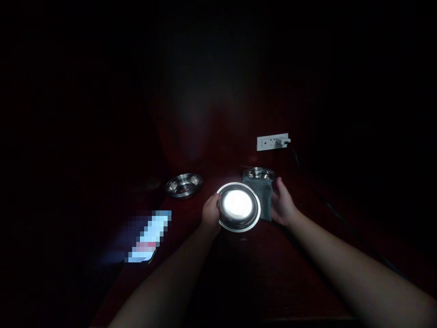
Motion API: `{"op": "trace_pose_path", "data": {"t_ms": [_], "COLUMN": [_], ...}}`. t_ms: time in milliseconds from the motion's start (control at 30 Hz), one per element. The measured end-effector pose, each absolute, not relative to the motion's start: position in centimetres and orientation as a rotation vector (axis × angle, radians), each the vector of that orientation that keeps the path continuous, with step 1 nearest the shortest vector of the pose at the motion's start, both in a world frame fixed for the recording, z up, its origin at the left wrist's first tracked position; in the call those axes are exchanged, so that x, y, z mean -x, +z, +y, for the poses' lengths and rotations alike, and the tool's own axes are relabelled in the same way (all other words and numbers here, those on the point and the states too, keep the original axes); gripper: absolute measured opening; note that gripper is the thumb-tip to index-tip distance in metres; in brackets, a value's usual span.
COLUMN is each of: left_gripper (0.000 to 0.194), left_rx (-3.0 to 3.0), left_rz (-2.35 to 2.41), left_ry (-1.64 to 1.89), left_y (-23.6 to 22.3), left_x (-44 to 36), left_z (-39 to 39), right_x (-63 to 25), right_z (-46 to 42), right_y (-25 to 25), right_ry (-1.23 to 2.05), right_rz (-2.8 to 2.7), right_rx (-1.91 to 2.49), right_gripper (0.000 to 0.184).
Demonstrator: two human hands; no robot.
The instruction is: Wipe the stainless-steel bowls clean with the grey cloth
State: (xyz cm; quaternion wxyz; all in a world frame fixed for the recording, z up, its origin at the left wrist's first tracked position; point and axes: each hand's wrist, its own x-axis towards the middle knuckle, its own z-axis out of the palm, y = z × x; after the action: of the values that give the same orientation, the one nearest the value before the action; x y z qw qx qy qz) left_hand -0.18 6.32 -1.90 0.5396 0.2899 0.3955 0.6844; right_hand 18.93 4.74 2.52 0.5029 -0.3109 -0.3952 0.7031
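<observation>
My left hand [211, 211] grips the left rim of a round, shiny steel dish [239, 218]. The dish is tilted, and a bright glare fills its middle. In my right hand [284, 204] is a grey-green cloth [265, 196], which hangs just behind the dish's right edge. The thumb points up, and the cloth hides part of the fingers. Behind the cloth stands another steel dish [260, 173], partly covered from view. Farther left, more steel dishware [184, 186], seemingly stacked, rests on the dark red table [246, 273].
A lit phone [150, 239], its screen blurred out, lies at the table's left side. At the back, a white wall socket [272, 142] holds a plug, with a dark cable [344, 221] running along the right. Most of the surroundings are too dark to make out.
</observation>
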Motion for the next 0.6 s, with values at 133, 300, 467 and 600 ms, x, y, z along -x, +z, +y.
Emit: {"op": "trace_pose_path", "data": {"t_ms": [133, 300, 467, 600], "left_gripper": [0.024, 0.026, 0.026, 0.025], "left_rx": [-0.716, -0.745, -0.756, -0.772], "left_rz": [0.943, 0.937, 0.921, 0.930], "left_ry": [1.621, 1.621, 1.636, 1.620], "left_y": [-1.8, -1.2, -0.6, -0.6], "left_x": [0.4, 0.3, 0.1, 0.0], "left_z": [6.7, 6.2, 5.8, 5.8], "right_x": [-19.6, -19.3, -18.5, -18.0], "right_z": [5.0, 4.8, 4.4, 4.6], "right_y": [2.6, 2.2, 1.6, 1.1], "right_ry": [1.709, 1.530, 1.524, 1.209], "right_rz": [-0.907, -0.941, -1.140, -1.264], "right_rx": [0.793, 0.865, 0.921, 0.966], "right_gripper": [0.053, 0.015, 0.014, 0.016]}}
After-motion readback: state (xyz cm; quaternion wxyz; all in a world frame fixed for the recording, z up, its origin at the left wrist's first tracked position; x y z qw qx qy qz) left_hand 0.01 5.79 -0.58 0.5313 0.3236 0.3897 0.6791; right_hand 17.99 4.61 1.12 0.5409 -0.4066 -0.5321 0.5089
